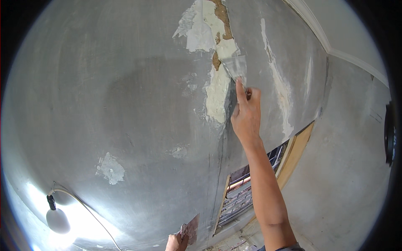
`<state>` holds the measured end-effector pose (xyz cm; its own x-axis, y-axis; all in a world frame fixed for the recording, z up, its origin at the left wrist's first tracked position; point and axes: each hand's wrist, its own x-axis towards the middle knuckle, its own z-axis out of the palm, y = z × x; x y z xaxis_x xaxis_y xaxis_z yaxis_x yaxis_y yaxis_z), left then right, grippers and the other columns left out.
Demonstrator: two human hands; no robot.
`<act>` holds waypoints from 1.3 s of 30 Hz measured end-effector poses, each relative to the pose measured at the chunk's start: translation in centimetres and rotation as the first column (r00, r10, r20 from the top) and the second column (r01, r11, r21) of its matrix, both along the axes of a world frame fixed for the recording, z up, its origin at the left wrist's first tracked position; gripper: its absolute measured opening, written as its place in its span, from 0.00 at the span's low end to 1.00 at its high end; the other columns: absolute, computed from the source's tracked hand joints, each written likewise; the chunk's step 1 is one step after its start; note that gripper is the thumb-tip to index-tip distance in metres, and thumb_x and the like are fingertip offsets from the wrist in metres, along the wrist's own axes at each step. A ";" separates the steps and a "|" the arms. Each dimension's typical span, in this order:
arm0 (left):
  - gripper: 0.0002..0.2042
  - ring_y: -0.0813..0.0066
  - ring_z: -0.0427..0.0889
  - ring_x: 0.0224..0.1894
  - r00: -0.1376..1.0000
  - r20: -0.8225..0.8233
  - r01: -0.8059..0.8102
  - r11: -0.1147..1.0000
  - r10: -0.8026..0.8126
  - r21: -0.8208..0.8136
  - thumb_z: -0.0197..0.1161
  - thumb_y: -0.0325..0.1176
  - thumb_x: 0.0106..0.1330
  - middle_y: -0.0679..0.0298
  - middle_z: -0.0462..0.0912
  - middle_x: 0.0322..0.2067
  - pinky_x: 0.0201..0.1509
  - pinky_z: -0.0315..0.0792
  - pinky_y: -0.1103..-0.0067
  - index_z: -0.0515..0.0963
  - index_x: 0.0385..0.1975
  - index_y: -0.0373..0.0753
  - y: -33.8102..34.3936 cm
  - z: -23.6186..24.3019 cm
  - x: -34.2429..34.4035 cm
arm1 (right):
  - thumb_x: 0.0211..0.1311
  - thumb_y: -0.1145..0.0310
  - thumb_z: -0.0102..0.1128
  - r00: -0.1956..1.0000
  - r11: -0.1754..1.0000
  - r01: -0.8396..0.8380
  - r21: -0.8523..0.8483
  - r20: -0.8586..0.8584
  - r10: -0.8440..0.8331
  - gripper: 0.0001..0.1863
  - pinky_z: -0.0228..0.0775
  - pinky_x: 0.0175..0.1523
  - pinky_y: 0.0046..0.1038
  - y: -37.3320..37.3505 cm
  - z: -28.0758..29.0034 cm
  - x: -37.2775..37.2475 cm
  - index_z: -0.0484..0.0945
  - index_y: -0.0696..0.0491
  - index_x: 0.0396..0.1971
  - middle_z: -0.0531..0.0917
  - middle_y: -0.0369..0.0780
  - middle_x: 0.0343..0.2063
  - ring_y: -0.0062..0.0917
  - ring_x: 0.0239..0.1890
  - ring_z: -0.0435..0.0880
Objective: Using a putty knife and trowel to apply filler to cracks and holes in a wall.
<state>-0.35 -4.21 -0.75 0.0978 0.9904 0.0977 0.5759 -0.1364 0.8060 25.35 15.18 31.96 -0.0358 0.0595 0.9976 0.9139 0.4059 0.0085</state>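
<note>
My right hand is raised high against the grey wall, its fingers closed round a putty knife. The forefinger stretches along the blade, which lies against the wall at the edge of a strip of pale filler. Bare brown patches show within that strip, higher up. Low in the picture, my left hand grips a second, wider putty knife with a reddish-brown stained blade; the lower part of this hand is cut off by the frame.
A lit bulb hangs on a cable at the lower left. Right of centre is a barred window with a wooden frame. White filler streaks mark the wall to the right, below a ceiling moulding.
</note>
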 end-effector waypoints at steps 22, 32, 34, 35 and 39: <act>0.12 0.38 0.78 0.28 0.994 -0.024 0.106 0.994 -0.106 -0.001 0.57 0.35 0.60 0.40 0.76 0.21 0.28 0.71 0.59 0.75 0.29 0.30 0.6 -1.6 1.7 | 0.48 0.88 0.54 0.997 0.979 -0.081 -0.185 -0.018 0.079 0.38 0.72 0.43 0.32 -1.6 -8.4 -0.5 0.65 0.53 0.64 0.67 0.47 0.37 0.38 0.37 0.74; 0.17 0.37 0.78 0.31 0.997 0.005 0.073 0.977 -0.073 -0.200 0.53 0.39 0.62 0.36 0.72 0.21 0.29 0.71 0.60 0.75 0.26 0.26 1.3 -5.4 1.8 | 0.59 0.83 0.49 0.941 0.822 -0.310 -0.479 -0.276 0.194 0.29 0.68 0.37 0.24 -10.5 -26.3 2.2 0.66 0.53 0.63 0.68 0.41 0.37 0.27 0.33 0.70; 0.17 0.39 0.78 0.31 0.995 0.018 0.101 0.970 -0.099 -0.223 0.52 0.40 0.62 0.36 0.68 0.21 0.26 0.69 0.60 0.74 0.25 0.27 1.4 -7.6 1.6 | 0.68 0.73 0.50 0.616 0.596 -0.721 -0.353 -0.720 0.319 0.22 0.64 0.29 0.19 -12.7 -28.1 2.9 0.67 0.54 0.62 0.72 0.35 0.36 0.17 0.28 0.69; 0.16 0.38 0.77 0.29 0.992 0.012 0.126 0.971 -0.126 -0.204 0.52 0.39 0.62 0.37 0.68 0.21 0.25 0.68 0.61 0.74 0.26 0.29 1.3 -8.9 1.5 | 0.69 0.72 0.50 0.197 0.438 -0.895 -0.088 -0.957 0.212 0.21 0.64 0.27 0.19 -14.5 -28.5 2.8 0.68 0.55 0.61 0.74 0.36 0.36 0.16 0.26 0.70; 0.10 0.37 0.71 0.30 0.981 0.133 0.183 0.904 -0.141 -0.386 0.53 0.35 0.61 0.41 0.70 0.22 0.27 0.68 0.63 0.71 0.27 0.32 0.7 -13.4 3.0 | 0.68 0.70 0.51 0.116 0.335 -0.933 -0.136 -0.990 -0.077 0.21 0.62 0.21 0.18 -18.5 -33.7 6.6 0.68 0.60 0.59 0.79 0.41 0.35 0.17 0.20 0.73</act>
